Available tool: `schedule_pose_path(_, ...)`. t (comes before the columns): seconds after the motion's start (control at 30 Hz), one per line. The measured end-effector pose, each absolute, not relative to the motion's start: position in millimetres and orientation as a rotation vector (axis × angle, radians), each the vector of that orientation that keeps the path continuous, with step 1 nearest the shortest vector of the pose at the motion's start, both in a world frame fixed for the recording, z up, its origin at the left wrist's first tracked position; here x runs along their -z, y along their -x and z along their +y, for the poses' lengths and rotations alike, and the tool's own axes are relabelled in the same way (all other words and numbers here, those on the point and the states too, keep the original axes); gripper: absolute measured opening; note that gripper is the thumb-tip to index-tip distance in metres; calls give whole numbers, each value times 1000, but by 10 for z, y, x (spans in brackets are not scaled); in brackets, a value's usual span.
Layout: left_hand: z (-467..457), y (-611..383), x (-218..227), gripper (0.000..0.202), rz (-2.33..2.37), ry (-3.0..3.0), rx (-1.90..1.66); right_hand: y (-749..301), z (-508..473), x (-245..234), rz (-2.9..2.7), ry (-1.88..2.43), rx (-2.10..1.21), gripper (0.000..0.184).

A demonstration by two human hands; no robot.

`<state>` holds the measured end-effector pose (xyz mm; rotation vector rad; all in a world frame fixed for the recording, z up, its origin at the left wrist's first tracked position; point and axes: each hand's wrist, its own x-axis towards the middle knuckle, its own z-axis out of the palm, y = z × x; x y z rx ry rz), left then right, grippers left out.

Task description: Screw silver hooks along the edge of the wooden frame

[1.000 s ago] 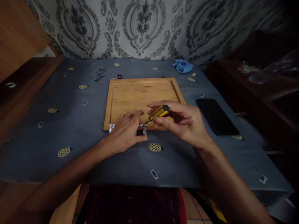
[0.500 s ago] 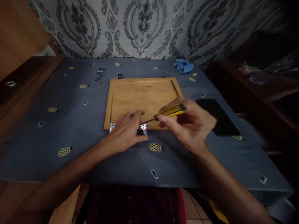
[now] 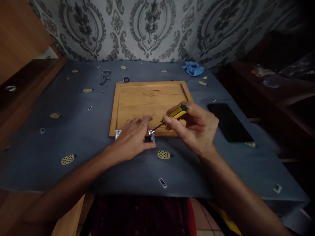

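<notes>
A wooden framed panel point(image 3: 145, 101) lies flat on the table. A shiny metal fitting point(image 3: 152, 137) sits at its near edge, with a second bright end point(image 3: 118, 132) showing to the left. My left hand point(image 3: 131, 136) lies across this fitting and hides its middle; the thumb presses by its right end, and the forefinger rests over the panel. Between the thumb and fingers of my right hand point(image 3: 197, 126) is a yellow and black screwdriver point(image 3: 178, 112), tilted, its tip down at the fitting's right end. Whether a screw is under the tip is too small to tell.
Beyond the panel's left corner lie metal rings or clasps point(image 3: 105, 76) and tiny loose pieces point(image 3: 103, 92). Two dark fittings, one a small loop point(image 3: 126, 79), stand at the far edge. A black phone point(image 3: 230, 123) lies right, a blue cloth point(image 3: 193, 68) behind.
My right hand has shifted slightly left and tilted the screwdriver more steeply, its tip now on the fitting's right end. The left hand and panel have stayed put.
</notes>
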<state>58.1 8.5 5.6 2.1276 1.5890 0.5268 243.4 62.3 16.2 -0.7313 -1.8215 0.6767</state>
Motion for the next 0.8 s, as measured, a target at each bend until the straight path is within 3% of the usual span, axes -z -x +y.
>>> schedule_pose_path(0.33,90,-593,-74,64,1594,-2132,-518,-2416,631,-152,-1865,723,-663,27)
schedule_pose_path(0.63,93,-573,-42,69,1585,-2152,-504,-2500,676,-326,-1933,611,-1080,25)
schedule_pose_path(0.8,89,-570,-26,69,1588,-2152,-544,-2504,673,-308,-1945,629,-993,28)
